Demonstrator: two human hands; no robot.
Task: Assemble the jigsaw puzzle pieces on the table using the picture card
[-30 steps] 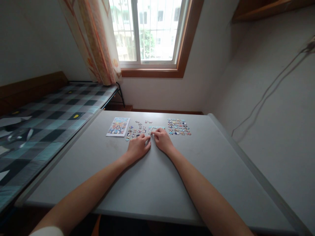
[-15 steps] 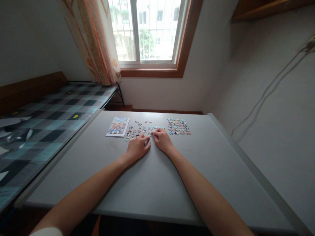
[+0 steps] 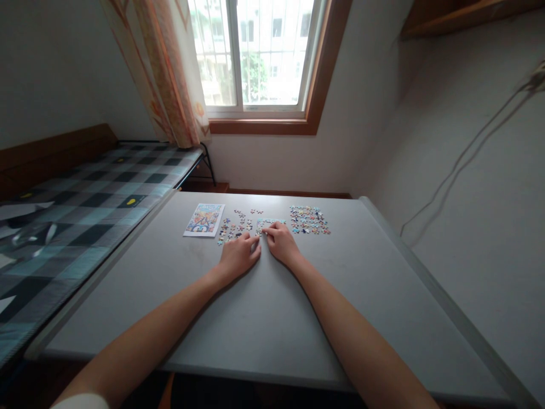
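Note:
A partly assembled jigsaw puzzle [image 3: 272,220] with a light blue top edge lies near the table's far side, partly covered by my right hand [image 3: 280,241]. Its fingers are bent and pinched on a small puzzle piece at the frame's lower left. My left hand [image 3: 239,253] rests on the table just left of it, fingers curled, the index tip close to the same corner. Whatever it holds is too small to make out. Loose puzzle pieces [image 3: 232,228] lie beyond and left of my left hand.
A printed picture sheet [image 3: 204,220] lies at the left of the grey table [image 3: 264,318]. A block of loose pieces [image 3: 310,220] is spread on the right. Beside the table stands a bed with a checked cover [image 3: 102,193]; a window [image 3: 255,57] is ahead.
Almost nothing differs. Both hands stay at the puzzle's lower left corner, with at most a slight shift of the left fingers.

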